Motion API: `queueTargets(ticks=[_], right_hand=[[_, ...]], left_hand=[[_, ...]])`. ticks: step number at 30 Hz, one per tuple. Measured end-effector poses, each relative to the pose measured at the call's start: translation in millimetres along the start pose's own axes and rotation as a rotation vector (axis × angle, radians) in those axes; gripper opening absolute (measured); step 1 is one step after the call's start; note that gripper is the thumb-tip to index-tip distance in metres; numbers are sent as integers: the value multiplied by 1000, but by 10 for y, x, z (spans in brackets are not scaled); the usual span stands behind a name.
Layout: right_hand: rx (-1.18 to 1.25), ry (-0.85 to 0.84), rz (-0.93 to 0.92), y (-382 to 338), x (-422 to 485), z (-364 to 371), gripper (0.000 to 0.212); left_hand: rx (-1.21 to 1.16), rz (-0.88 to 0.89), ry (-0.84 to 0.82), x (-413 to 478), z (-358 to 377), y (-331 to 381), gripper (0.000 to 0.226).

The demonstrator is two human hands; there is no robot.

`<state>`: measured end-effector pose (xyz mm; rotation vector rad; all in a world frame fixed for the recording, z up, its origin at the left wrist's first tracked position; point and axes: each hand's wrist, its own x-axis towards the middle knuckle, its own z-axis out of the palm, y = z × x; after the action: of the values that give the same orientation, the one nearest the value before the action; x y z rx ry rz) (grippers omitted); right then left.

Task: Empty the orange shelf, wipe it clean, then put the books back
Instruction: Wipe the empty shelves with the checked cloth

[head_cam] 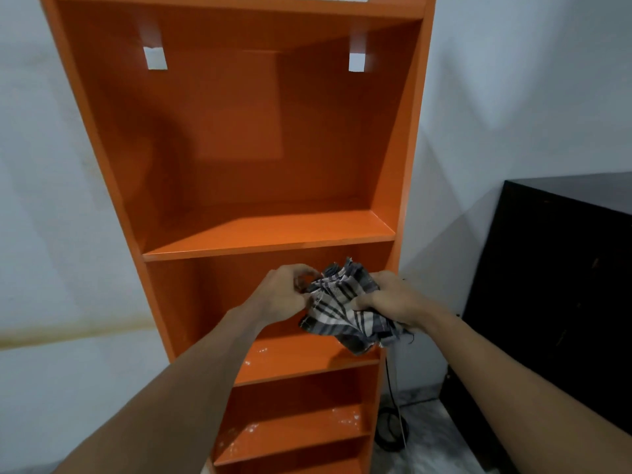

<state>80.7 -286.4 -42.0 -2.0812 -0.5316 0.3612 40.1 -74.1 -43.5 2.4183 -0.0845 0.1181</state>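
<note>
The tall orange shelf (113,186) stands against a pale wall and fills the middle of the head view. No books stand on any of its boards. In front of the second compartment I hold a crumpled grey and white checked cloth (342,309) with both hands. My left hand (284,292) pinches its left edge. My right hand (393,299) grips its right side. The cloth hangs just above the second board, where white specks show. More white specks lie on the board below.
A dark cabinet (554,285) stands to the right of the shelf. A black cable (390,429) coils on the floor between the two. Two square cut-outs (155,58) pierce the shelf's back panel near the top.
</note>
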Motion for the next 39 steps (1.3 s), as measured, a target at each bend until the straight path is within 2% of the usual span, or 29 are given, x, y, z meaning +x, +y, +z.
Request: queueTargets(ticks=[4, 7, 9, 11, 14, 16, 18, 19, 21, 22, 24, 25, 28, 29, 30, 31, 34, 35, 36, 37, 38, 39], right_hand=[[192, -19, 42, 67, -9, 250, 3], [377, -56, 74, 194, -30, 410, 23], [374, -131, 75, 316, -27, 525, 48], [339, -224, 84, 460, 13, 627, 63], [296, -355, 120, 664, 76, 758, 53], [269, -398, 145, 794, 120, 836, 48], [262, -372, 203, 978, 198, 905, 43], [277, -355, 247, 1073, 256, 917, 34], [367, -323, 382, 1270, 370, 923, 19], [448, -311, 463, 1342, 409, 913, 20], [604, -326, 551, 1464, 454, 885, 34], [614, -335, 569, 1511, 473, 873, 47], [470, -355, 582, 1630, 586, 924, 106], [401, -367, 562, 1665, 651, 960, 116], [335, -358, 555, 1721, 719, 1001, 118], [291, -340, 553, 1769, 802, 1018, 109], [206, -196, 465, 1719, 1066, 907, 32], [169, -121, 390, 1655, 1207, 825, 19], [87, -41, 298, 1587, 1345, 734, 11], [-9, 40, 215, 1531, 1487, 662, 13], [-144, 128, 167, 1522, 1633, 623, 20], [-329, 198, 121, 1527, 1771, 590, 21]], left_hand=[[-205, -160, -151, -63, 4, -206, 10], [-266, -259, -125, -83, 126, -315, 18], [-270, -329, -122, -95, 256, -390, 24], [-366, -424, -117, -63, 390, -492, 20], [-541, -559, -90, 19, 520, -611, 17], [-575, -631, -88, 90, 603, -655, 16], [-548, -680, -114, 170, 702, -728, 15], [-543, -696, -127, 225, 765, -782, 15], [-549, -724, -162, 275, 876, -922, 14], [-551, -738, -177, 270, 916, -985, 13], [-563, -771, -215, 261, 1011, -1121, 12], [-582, -786, -237, 262, 1066, -1184, 12], [-645, -808, -283, 297, 1217, -1287, 13], [-644, -808, -281, 335, 1250, -1304, 13], [-623, -803, -275, 388, 1283, -1323, 13], [-598, -788, -260, 457, 1309, -1349, 12], [-597, -729, -108, 704, 1346, -1377, 10], [-601, -700, -38, 805, 1360, -1397, 12], [-574, -666, 30, 912, 1387, -1437, 14], [-476, -626, 76, 1029, 1419, -1499, 13], [-317, -582, 83, 1134, 1448, -1561, 9], [-137, -553, 47, 1219, 1485, -1620, 15]])
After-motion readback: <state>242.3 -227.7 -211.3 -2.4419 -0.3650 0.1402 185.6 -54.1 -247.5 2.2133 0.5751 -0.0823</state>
